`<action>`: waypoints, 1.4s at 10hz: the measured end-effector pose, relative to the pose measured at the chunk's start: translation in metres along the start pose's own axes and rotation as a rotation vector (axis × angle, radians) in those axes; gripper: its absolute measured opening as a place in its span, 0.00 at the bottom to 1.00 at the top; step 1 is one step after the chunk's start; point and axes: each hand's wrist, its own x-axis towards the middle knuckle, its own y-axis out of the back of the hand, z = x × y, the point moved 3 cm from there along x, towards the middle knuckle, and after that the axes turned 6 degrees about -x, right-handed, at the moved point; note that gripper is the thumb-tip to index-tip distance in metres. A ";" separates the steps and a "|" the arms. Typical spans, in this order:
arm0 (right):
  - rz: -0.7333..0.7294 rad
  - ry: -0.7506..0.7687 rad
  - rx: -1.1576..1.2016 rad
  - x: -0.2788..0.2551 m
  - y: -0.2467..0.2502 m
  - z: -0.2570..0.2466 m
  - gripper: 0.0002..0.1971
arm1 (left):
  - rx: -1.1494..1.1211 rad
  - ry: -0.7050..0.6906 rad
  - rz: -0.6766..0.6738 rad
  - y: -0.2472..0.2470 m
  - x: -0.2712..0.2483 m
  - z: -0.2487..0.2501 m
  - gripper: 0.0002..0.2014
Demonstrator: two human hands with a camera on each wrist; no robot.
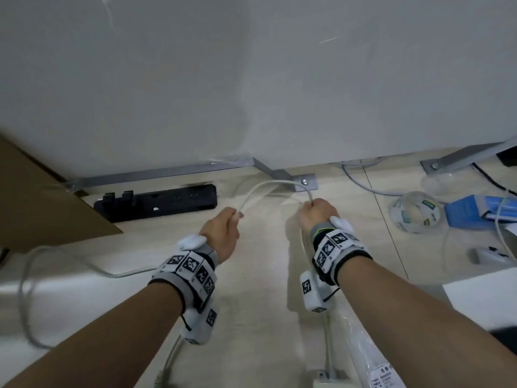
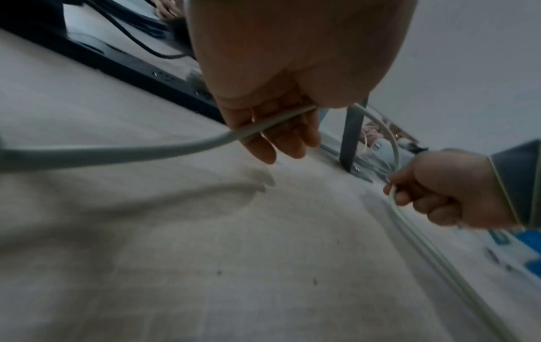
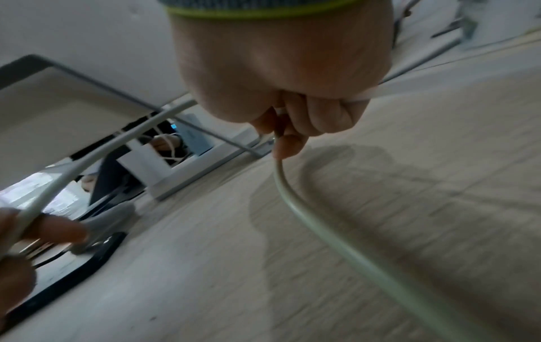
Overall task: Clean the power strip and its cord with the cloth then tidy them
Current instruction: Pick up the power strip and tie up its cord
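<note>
Head view: two bare forearms reach out over a pale wood-grain desk, each wrist strapped with a grey band carrying black-and-white square marker tags. At the near edge lies a white plastic-wrapped packet whose printed label is too small and blurred to read, with the corner of a white block just left of it, too cropped to identify. The left hand has its fingers curled round a pale grey round power cord, and the right hand is closed in a fist on the same cord; the length between them arches up off the desk. From the left hand the cord trails back in a loose loop over the desk's left side; from the right it drops toward the near edge. To the right sit one roll of clear tape with green-and-white printing that cannot be read, one blue box and one small white device. Beyond the left hand, one long black power strip lies flat beside a brown cardboard sheet, just before a grey metal bracket at the foot of the white partition.
</note>
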 end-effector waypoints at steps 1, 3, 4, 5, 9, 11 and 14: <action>-0.043 -0.070 0.068 0.005 0.007 0.014 0.18 | 0.033 -0.043 -0.112 -0.018 -0.006 0.002 0.10; -0.133 -0.034 0.139 -0.001 0.011 0.000 0.16 | 0.132 -0.179 -0.099 -0.030 0.004 0.025 0.12; -0.222 -0.024 0.110 -0.006 0.003 -0.011 0.12 | 0.344 -0.130 -0.094 -0.029 0.011 0.029 0.16; -0.210 0.108 0.050 -0.002 -0.007 -0.013 0.15 | 0.436 -0.120 -0.072 -0.027 0.016 0.038 0.17; -0.136 0.197 -0.361 -0.008 0.032 0.002 0.16 | 0.285 0.001 -0.047 -0.030 0.014 0.019 0.22; -0.141 0.258 0.557 -0.012 0.039 -0.010 0.17 | 0.098 -0.347 0.302 -0.018 -0.003 0.046 0.16; -0.527 0.006 1.763 -0.026 0.064 -0.018 0.20 | -0.517 0.092 -0.358 -0.046 -0.032 0.076 0.12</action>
